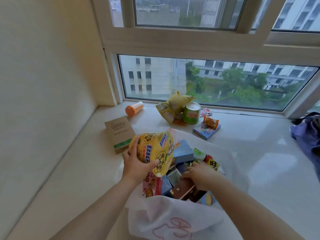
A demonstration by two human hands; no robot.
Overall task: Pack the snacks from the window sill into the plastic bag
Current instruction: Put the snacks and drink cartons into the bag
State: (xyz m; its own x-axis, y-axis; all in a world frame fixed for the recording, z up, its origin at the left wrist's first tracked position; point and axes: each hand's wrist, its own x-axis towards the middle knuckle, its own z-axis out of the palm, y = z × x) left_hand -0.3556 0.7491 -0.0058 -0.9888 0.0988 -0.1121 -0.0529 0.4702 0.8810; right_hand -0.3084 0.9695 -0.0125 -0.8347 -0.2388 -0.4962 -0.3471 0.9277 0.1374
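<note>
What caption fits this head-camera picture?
Left hand lowers a yellow snack bag into the plastic bag.

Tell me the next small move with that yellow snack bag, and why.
Probably lower the yellow snack bag, gripped by the left hand, into the plastic bag. It hangs over the opening, and the right hand is among the boxes inside, seemingly making room.

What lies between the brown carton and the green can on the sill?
Only bare sill between the brown carton and the green can, seen in the head view.
</note>
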